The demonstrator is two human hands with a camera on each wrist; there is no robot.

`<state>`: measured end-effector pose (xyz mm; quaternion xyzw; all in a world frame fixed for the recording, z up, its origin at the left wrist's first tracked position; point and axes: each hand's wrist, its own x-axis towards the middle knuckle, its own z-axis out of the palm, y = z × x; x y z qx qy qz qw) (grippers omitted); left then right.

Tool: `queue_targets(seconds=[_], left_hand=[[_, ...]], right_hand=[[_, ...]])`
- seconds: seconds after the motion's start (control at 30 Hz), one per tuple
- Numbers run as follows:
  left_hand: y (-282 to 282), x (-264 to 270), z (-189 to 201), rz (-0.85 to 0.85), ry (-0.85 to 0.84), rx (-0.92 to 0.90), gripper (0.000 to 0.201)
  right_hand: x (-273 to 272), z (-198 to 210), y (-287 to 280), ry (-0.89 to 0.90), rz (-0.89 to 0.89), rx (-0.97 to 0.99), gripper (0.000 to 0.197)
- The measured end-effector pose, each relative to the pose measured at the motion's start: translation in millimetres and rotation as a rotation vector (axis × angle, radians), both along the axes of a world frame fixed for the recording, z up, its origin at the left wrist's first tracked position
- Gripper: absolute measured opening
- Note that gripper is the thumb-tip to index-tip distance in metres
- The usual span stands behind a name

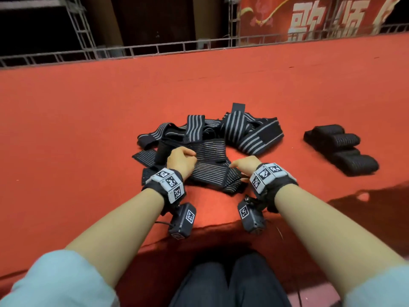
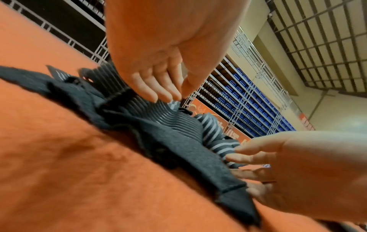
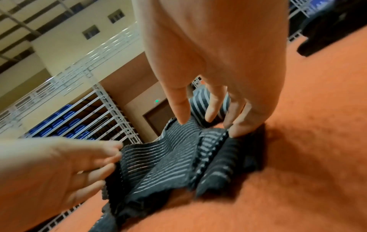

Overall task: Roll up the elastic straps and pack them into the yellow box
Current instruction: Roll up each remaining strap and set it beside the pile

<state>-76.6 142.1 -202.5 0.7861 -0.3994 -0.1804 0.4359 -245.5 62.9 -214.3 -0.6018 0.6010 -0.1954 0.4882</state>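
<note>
The wide black elastic strap with thin grey lines [image 1: 210,158] lies flat on the red carpet [image 1: 88,129], right in front of the person, at the near side of a loose pile of black and grey striped straps [image 1: 239,131]. Its long way runs from side to side, from one hand across to the other. The left hand [image 1: 181,161] is at the left part of the strap, and its bent fingers [image 2: 158,87] come together with the thumb on the fabric, so it looks like it pinches the strap there. The right hand [image 1: 246,166] is at the right end, where its fingertips [image 3: 241,125] push down and bunch up the edge while the thumb sits on top, so it grips that end too. Both hands are on the strap, 1 at each side, and the right one is nearer the loose end, so I think the rolling would start there and go left along the long way. The fold under the right hand looks crooked, so the roll could go lopsided. About 4 rolled black straps [image 1: 342,149] lie in a row far off to the right. The yellow box is not in any view.
</note>
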Motion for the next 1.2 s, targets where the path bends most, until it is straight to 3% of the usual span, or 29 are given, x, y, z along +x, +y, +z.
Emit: queue_targets(seconds=[0.07,0.13,0.2,0.27,0.43,0.57,0.67,0.73,0.8,0.83,0.97,1.1,1.2], left_hand=[[14.4,14.9,-2.2,0.129,-0.109,-0.038,0.018],[20.8,25.7,-7.7,0.223,-0.159,-0.082,0.029],[21.4,31.9,-16.5,0.248,-0.145,-0.027,0.052],[20.6,34.4,-24.6,0.241,-0.131,0.056,0.067],[19.7,58.3,-37.5,0.199,-0.186,0.014,0.02],[23.6,72.2,-32.2,0.175,-0.199,-0.093,0.01],[31.2,72.5,-13.3,0.274,-0.151,-0.307,0.007],[34.6,78.6,2.6,0.336,-0.123,-0.438,0.006],[35.7,89.5,18.2,0.36,-0.118,-0.529,0.01],[36.8,95.3,26.2,0.369,-0.118,-0.563,0.016],[43.7,115.5,54.2,0.436,-0.077,-0.621,0.027],[52.3,131.3,68.9,0.453,-0.119,-0.584,0.028],[55.1,140.4,71.4,0.44,-0.139,-0.551,0.036]], right_hand=[[4.5,-1.6,7.2,0.045,0.004,-0.019,0.039],[6.8,2.0,14.3,0.053,-0.02,-0.089,0.038],[8.6,4.5,19.8,0.07,-0.076,-0.197,0.031],[13.2,4.4,24.0,0.077,-0.026,-0.259,0.036],[27.4,-6.6,33.9,0.111,0.188,-0.303,0.061],[35.1,-18.7,39.6,0.229,0.255,-0.355,0.066],[39.7,-22.1,41.0,0.304,0.282,-0.341,0.071],[41.1,-24.5,39.5,0.37,0.289,-0.341,0.06],[39.6,-24.2,40.3,0.395,0.27,-0.37,0.02],[39.3,-25.2,40.1,0.391,0.262,-0.36,0.02],[38.9,-20.5,36.9,0.149,0.184,-0.297,0.021],[26.2,8.5,28.9,-0.293,-0.064,-0.32,0.027],[19.6,33.1,29.4,-0.527,-0.041,-0.333,0.026]])
